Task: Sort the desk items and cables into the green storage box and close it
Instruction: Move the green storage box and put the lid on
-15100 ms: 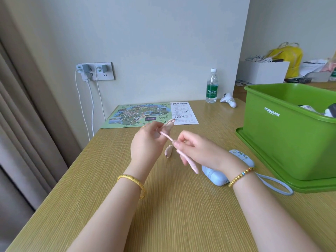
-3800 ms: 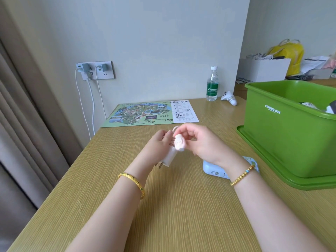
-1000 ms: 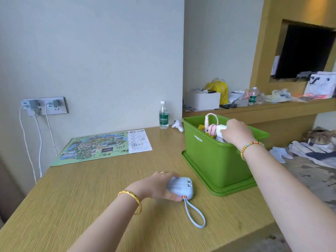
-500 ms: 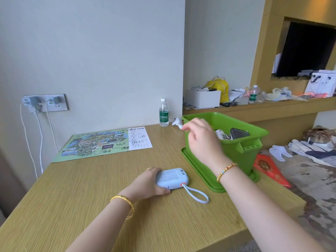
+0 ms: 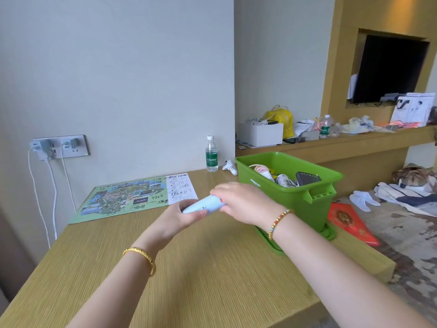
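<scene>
Both hands meet above the yellow-green wood-grain desk [image 5: 189,268], lifted clear of its surface. The left hand [image 5: 182,215] is curled round the near end of a pale blue rounded plastic device [image 5: 203,205], thumb and fingers wrapped about it. The right hand [image 5: 241,202] covers the device's far end, where a small orange spot shows; its fingers are blurred, so whether they clasp the device or only rest on it cannot be told. A gold bangle [image 5: 142,255] sits on the left wrist and a beaded bracelet [image 5: 279,221] on the right.

At about 2 o'clock from the hands stands the green plastic storage box [image 5: 295,195], open, resting on its own green lid [image 5: 269,240], which lies under it like a tray. Inside the box lie a coil of pink cable [image 5: 261,170], a black rectangular case [image 5: 307,178] and other small things too jumbled to name.

At 10 o'clock from the hands a printed paper map [image 5: 127,197] lies flat on the desk. At 12 o'clock, by the wall, stands an upright clear water bottle with a green label [image 5: 211,155], and just right of it a small white controller-shaped object [image 5: 230,168], close to the box's far corner. On the wall at 10 o'clock, a white socket plate [image 5: 60,147] carries chargers with white leads hanging down.
</scene>
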Tool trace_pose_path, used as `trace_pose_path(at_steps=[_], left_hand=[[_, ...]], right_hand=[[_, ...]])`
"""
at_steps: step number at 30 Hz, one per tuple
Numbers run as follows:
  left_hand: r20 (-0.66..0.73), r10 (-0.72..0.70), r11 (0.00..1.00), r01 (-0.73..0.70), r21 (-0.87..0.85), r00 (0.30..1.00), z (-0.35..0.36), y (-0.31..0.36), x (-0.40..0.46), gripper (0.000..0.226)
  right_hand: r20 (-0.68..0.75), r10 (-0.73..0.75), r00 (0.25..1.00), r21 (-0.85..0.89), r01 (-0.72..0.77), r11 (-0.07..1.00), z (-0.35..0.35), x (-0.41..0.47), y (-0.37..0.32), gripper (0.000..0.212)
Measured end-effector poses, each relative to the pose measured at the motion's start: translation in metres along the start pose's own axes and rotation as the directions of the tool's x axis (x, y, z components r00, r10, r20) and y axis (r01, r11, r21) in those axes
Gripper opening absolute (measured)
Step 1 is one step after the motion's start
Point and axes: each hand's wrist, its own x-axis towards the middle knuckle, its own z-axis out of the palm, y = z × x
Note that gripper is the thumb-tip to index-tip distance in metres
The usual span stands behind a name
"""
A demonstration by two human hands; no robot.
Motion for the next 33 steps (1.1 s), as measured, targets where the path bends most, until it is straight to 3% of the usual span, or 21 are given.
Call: trace_pose_path(at_steps=[2,4,8,11,16,20,21,22,24,26,27,29,31,33], left_hand=[[-0.026,0.034,0.996,-0.036,-0.080,0.999,0.004,0.019,0.009,0.068],[-0.044,0.099,0.984,-0.105,-0.142,0.994,0.011,0.041,0.022,0.060],[-0.214,0.126,0.920,-0.195,-0.341,0.969,0.038,0.088,0.059,0.050],[-0.300,0.102,0.962,-0.171,-0.214,0.948,0.063,0.111,0.088,0.056],[-0.231,-0.028,1.000,0.026,-0.015,0.973,0.088,0.102,0.105,0.049],[-0.189,-0.071,0.995,0.084,0.058,0.979,0.099,0.085,0.107,0.048],[-0.186,-0.074,0.993,0.089,0.076,0.980,0.100,0.082,0.109,0.048],[-0.182,-0.077,0.992,0.093,0.085,0.980,0.101,0.079,0.110,0.048],[-0.179,-0.100,0.992,0.111,0.053,0.979,0.103,0.076,0.112,0.051],[-0.179,-0.145,0.989,0.146,-0.006,0.973,0.107,0.076,0.114,0.054],[-0.183,-0.170,0.985,0.167,-0.031,0.968,0.110,0.077,0.115,0.057],[-0.188,-0.217,0.976,0.207,-0.071,0.958,0.116,0.079,0.116,0.065],[-0.185,-0.241,0.969,0.227,-0.098,0.953,0.124,0.082,0.119,0.074],[-0.166,-0.247,0.963,0.223,-0.149,0.955,0.134,0.086,0.120,0.077]], right_hand=[[-0.105,-0.065,0.992,-0.138,0.050,0.989,-0.016,-0.001,0.009,0.031],[-0.178,-0.061,0.982,-0.181,0.028,0.983,-0.034,-0.002,0.024,0.031],[-0.298,0.142,0.944,-0.127,-0.187,0.974,-0.054,-0.011,0.057,0.032],[-0.329,0.313,0.891,-0.105,-0.364,0.925,-0.057,-0.019,0.076,0.030],[-0.209,0.567,0.797,-0.240,-0.604,0.760,-0.055,-0.012,0.106,0.021],[0.010,0.650,0.760,-0.339,-0.609,0.717,-0.045,-0.006,0.121,0.016],[0.076,0.650,0.756,-0.275,-0.610,0.743,-0.045,-0.005,0.123,0.018],[0.148,0.646,0.749,-0.153,-0.628,0.763,-0.046,-0.004,0.126,0.034],[0.290,0.603,0.743,0.208,-0.664,0.718,-0.054,-0.006,0.131,0.052],[0.247,0.603,0.759,0.514,-0.630,0.582,-0.059,-0.012,0.139,0.044],[0.162,0.642,0.750,0.545,-0.610,0.575,-0.059,-0.018,0.146,0.039],[0.043,0.698,0.715,0.371,-0.660,0.653,-0.054,-0.032,0.157,0.036],[0.088,0.746,0.660,0.110,-0.751,0.651,-0.045,-0.043,0.166,0.028],[0.202,0.801,0.563,-0.068,-0.808,0.585,-0.038,-0.051,0.171,0.045]])
